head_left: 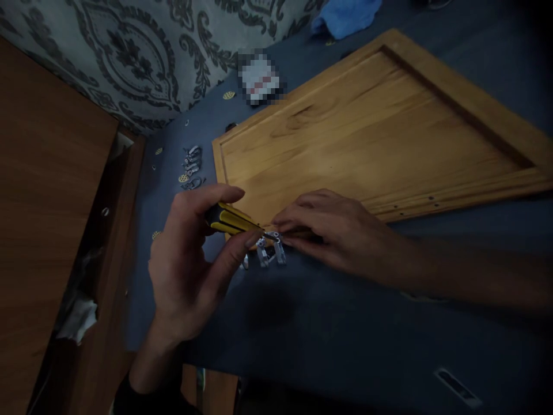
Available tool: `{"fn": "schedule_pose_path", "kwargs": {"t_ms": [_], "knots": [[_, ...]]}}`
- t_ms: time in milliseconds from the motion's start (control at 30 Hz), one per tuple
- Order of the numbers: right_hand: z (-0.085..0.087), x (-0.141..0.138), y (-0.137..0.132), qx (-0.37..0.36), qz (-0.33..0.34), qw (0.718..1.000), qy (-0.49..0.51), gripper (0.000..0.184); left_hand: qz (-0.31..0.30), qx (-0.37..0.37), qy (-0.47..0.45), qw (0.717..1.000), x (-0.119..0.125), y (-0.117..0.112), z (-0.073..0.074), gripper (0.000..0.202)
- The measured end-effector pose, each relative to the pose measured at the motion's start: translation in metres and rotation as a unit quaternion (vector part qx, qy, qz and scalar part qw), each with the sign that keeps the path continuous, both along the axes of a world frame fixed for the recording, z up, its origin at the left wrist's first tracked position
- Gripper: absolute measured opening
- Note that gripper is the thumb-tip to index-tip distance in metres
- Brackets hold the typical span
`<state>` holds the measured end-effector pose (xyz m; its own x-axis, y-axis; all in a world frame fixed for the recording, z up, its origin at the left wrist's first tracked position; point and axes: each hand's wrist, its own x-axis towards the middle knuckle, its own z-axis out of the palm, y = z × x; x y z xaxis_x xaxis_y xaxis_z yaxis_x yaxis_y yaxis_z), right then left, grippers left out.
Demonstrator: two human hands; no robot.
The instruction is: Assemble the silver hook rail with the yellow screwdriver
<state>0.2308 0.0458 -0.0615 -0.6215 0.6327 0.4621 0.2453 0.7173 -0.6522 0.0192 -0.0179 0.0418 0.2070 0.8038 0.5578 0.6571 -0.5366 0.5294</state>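
My left hand [190, 259] is closed around a screwdriver [235, 220] with a yellow and black handle. Its shaft points right, with the tip at a metal cabinet hinge [279, 249] on the near left edge of a wooden cabinet door [332, 144]. My right hand [341, 230] reaches in from the right, fingers curled together and fingertips at that hinge beside the screwdriver tip. What lies right between those fingertips is partly hidden. The hinge's arms stick out past the door's edge over the dark blue cloth.
Several loose metal hinges [192, 161] lie on the dark blue cloth [276, 328] left of the door. A blurred-out white box [259, 79] and a blue rag [348, 17] are at the back. A wooden cabinet [52, 173] stands at left, by a patterned wall [133, 52].
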Motion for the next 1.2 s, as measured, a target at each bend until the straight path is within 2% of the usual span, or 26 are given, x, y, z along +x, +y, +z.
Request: {"fn": "schedule_pose_path", "kwargs": {"t_ms": [167,300,533,833,1200], "knots": [[-0.0018,-0.0005,0.0004,0.010,-0.004,1.000,0.004,0.014,-0.023,-0.030,0.020,0.999,-0.0055,-0.0007,0.0040,0.054],[-0.0007,-0.0005,0.0009,0.009,-0.005,1.000,0.000,0.014,-0.031,-0.039,0.022,0.999,-0.0062,-0.0019,0.0060,0.052],[-0.0014,0.0001,0.0011,0.013,-0.002,1.000,-0.006,0.011,0.074,-0.016,-0.031,0.997,-0.0032,-0.0081,0.0081,0.042],[0.0030,0.0005,0.0003,0.003,-0.003,1.000,-0.019,0.014,0.046,-0.019,-0.041,0.998,-0.0047,-0.0048,0.0000,0.039],[0.0011,0.0005,0.0007,0.005,-0.004,1.000,-0.019,0.014,0.060,0.004,-0.004,0.998,-0.0007,-0.0047,-0.0004,0.039]]}}
